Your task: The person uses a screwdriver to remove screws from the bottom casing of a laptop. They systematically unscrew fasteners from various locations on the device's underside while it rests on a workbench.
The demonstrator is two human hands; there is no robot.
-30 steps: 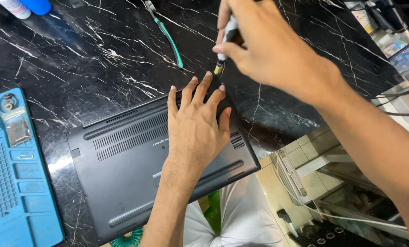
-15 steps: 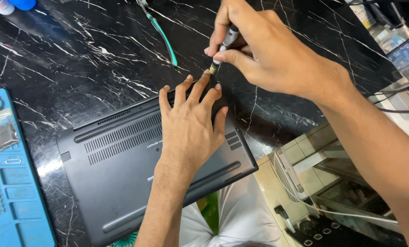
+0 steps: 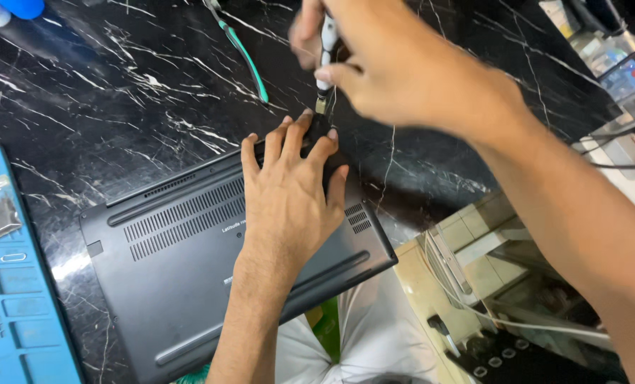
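A dark grey laptop lies bottom side up on the black marble table, vents and rubber strips showing. My left hand presses flat on its far right corner, fingers spread. My right hand grips a small white screwdriver held almost upright, its tip at the laptop's far corner right by my left fingertips. The screw itself is hidden by my fingers.
A blue repair mat with trays lies at the left edge. A green-handled tool rests on the table beyond the laptop. A stool, cables and floor tiles show past the table's right edge. Blue and white bottles stand top left.
The view has shifted slightly, so the laptop and both hands sit a bit differently in frame. The screwdriver stays at the far right corner; my left hand keeps pressing there.
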